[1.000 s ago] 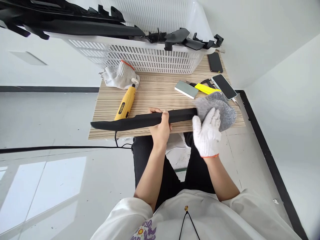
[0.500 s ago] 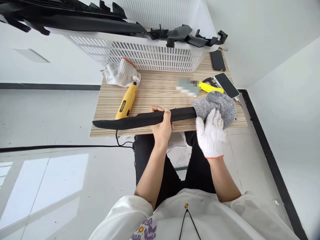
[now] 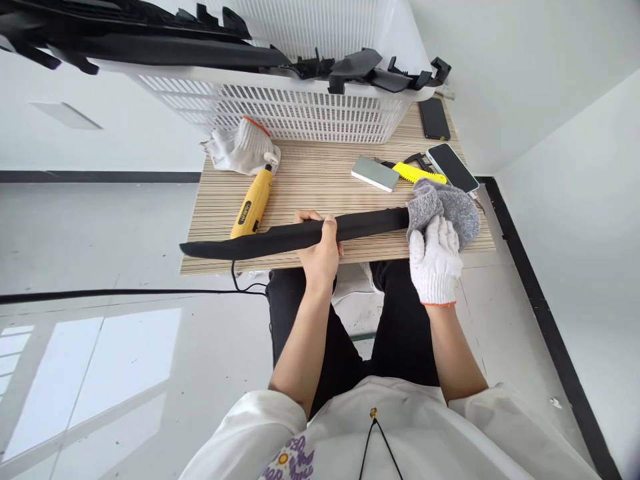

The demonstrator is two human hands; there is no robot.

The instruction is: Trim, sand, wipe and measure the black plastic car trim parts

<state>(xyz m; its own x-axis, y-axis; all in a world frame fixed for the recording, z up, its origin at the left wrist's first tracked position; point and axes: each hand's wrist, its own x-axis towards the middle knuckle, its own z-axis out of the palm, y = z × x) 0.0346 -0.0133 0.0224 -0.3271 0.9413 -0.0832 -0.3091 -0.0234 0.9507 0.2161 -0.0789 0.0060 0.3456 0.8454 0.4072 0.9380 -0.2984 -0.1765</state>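
Note:
A long black plastic trim strip (image 3: 260, 241) lies crosswise over the near part of the table. Around its middle, my bare left hand (image 3: 321, 253) is closed, thumb on top. My right hand (image 3: 437, 260), in a white knitted glove with an orange cuff, presses a grey cloth (image 3: 453, 203) around the strip's right end. That end is hidden inside the cloth, and so are some of the gloved fingertips.
A yellow rotary tool (image 3: 254, 203) lies at left beside a white glove (image 3: 245, 147). Behind stands a white plastic basket (image 3: 310, 110) bearing black parts (image 3: 357, 67). A grey box (image 3: 375, 173), yellow knife (image 3: 419, 173) and two phones (image 3: 453, 167) lie at right.
My right hand and the grey cloth have slid right along the strip, baring more of it. My left hand keeps its grip, and the strip has shifted slightly left.

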